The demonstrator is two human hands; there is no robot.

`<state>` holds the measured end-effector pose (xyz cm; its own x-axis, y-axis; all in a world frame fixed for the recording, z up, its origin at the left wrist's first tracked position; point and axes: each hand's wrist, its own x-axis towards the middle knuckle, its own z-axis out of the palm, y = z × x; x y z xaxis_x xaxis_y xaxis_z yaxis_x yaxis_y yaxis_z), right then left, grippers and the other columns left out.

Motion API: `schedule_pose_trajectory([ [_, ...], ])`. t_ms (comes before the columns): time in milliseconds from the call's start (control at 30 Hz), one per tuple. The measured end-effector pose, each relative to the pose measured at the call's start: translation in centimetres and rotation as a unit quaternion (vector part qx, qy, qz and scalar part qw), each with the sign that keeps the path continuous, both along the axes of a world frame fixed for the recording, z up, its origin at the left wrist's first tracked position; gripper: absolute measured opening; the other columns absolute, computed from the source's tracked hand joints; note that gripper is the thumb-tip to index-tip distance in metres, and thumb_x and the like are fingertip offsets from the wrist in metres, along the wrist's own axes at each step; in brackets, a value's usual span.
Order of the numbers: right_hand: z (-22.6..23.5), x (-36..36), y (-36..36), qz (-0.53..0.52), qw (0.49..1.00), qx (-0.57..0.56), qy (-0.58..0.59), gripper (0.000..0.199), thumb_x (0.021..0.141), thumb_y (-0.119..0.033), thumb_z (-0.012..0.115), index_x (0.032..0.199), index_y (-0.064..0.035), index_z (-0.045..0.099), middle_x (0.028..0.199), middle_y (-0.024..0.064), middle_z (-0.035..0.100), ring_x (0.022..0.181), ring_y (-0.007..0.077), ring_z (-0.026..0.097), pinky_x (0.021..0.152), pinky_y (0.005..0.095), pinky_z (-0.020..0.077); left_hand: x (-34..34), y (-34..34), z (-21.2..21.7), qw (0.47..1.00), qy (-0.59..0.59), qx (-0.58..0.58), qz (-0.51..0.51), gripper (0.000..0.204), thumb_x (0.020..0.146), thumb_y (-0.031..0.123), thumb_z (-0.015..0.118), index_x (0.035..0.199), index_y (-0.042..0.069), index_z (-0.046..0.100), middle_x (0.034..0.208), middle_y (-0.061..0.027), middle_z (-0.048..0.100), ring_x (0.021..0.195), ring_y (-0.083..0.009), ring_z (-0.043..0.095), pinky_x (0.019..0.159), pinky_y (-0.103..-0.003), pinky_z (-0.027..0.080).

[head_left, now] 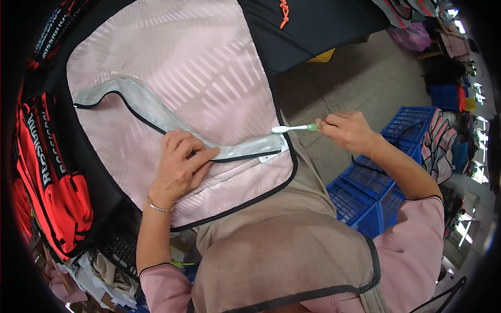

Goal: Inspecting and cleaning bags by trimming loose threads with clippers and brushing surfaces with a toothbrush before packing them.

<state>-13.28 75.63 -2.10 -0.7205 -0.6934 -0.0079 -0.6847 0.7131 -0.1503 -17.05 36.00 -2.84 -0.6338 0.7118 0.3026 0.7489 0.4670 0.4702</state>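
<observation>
A large pink fabric panel (224, 68) with black-bound edges and pale stripes lies in front of me. Across it runs a grey, see-through strip (151, 107) edged in black, curving up at its left end. My left hand (180, 161) presses on this strip, fingers spread over the fabric. My right hand (347, 130) grips the green handle end of a white toothbrush (295, 128). The brush head is at the panel's right edge, by the strip's right end; whether it touches cannot be made out. A small white label (274, 155) sits just below that end.
Red and black bags (49, 172) are stacked at the left. A black-covered table (308, 31) extends beyond the panel, with an orange cord (284, 13) on it. Blue plastic crates (360, 182) stand on the floor at the right, near my right elbow. Striped fabric pieces (438, 143) hang beside them.
</observation>
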Motion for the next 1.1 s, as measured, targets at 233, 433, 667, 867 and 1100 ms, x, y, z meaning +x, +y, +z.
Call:
schedule_pose_trajectory([
  [233, -2.5, -1.7, -4.2, 0.046, 0.993, -0.100, 0.038, 0.017, 0.081, -0.013, 0.063, 0.097, -0.0071, 0.062, 0.074, 0.0042, 0.051, 0.063, 0.0198, 0.060, 0.051, 0.0340, 0.0482, -0.7, 0.0, -0.2, 1.000, -0.017, 0.012, -0.008, 0.028, 0.069, 0.007, 0.075, 0.096, 0.011, 0.070, 0.088, -0.0040, 0.054, 0.095, -0.0250, 0.054, 0.092, -0.043, 0.041],
  [433, -2.2, 0.3, -2.2, -0.001, 0.997, -0.065, 0.050, 0.018, 0.079, -0.012, 0.062, 0.097, -0.0078, 0.062, 0.074, 0.0029, 0.052, 0.063, 0.0189, 0.061, 0.051, 0.0336, 0.0484, -0.7, -0.1, 0.4, 1.000, -0.017, 0.012, -0.008, 0.029, 0.068, 0.007, 0.076, 0.096, 0.011, 0.070, 0.092, -0.0047, 0.056, 0.096, -0.0265, 0.054, 0.091, -0.042, 0.042],
  [667, -2.9, -0.7, -3.2, 0.030, 0.987, -0.109, 0.118, 0.020, 0.075, -0.010, 0.066, 0.095, -0.0093, 0.063, 0.072, 0.0023, 0.053, 0.060, 0.0178, 0.058, 0.051, 0.0327, 0.0472, 1.5, -2.2, 2.0, 0.997, -0.049, 0.046, 0.027, 0.031, 0.071, 0.004, 0.075, 0.102, 0.006, 0.069, 0.103, -0.0116, 0.060, 0.100, -0.0319, 0.057, 0.089, -0.040, 0.047],
  [867, -0.5, -1.7, 0.6, -0.055, 0.973, -0.154, 0.164, 0.022, 0.077, -0.010, 0.075, 0.097, -0.0069, 0.066, 0.079, 0.0039, 0.062, 0.063, 0.0197, 0.062, 0.054, 0.0318, 0.0492, 8.0, -8.4, 3.9, 0.887, 0.051, 0.049, 0.457, 0.042, 0.076, 0.000, 0.073, 0.117, 0.004, 0.066, 0.130, -0.0182, 0.056, 0.118, -0.0324, 0.056, 0.097, -0.039, 0.047],
  [1100, 1.3, -14.1, -6.0, -0.283, 0.852, -0.420, 0.133, 0.023, 0.083, -0.012, 0.072, 0.101, -0.0031, 0.063, 0.094, 0.0128, 0.064, 0.081, 0.0326, 0.064, 0.071, 0.0396, 0.0502, 19.8, -8.1, -5.6, 0.558, -0.264, 0.536, 0.576, 0.061, 0.094, 0.011, 0.057, 0.148, 0.002, 0.032, 0.151, -0.0127, 0.037, 0.138, -0.0260, 0.036, 0.114, -0.038, 0.028],
])
